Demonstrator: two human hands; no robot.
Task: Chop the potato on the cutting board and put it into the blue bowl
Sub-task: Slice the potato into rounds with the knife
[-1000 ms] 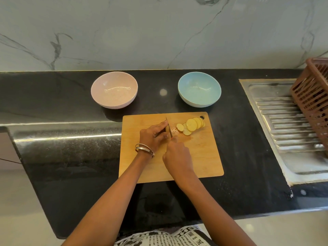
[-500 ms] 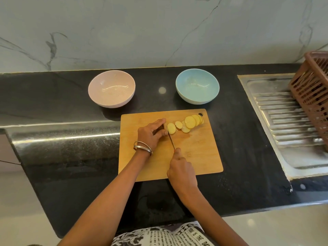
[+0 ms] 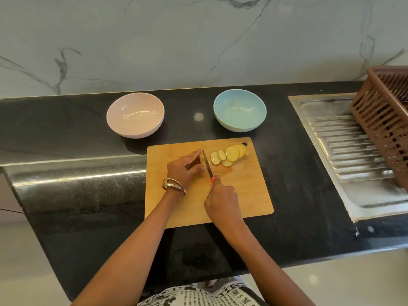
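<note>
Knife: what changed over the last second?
The right hand drew the knife back off the potato, then set it against the stub again for another cut. One more slice joined the potato slices. The left hand still grips the stub; both bowls unmoved.

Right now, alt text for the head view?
The left hand grips a potato end on the cutting board while the right hand slices with a knife. Cut slices lie beside it; the blue bowl sits empty behind.
</note>
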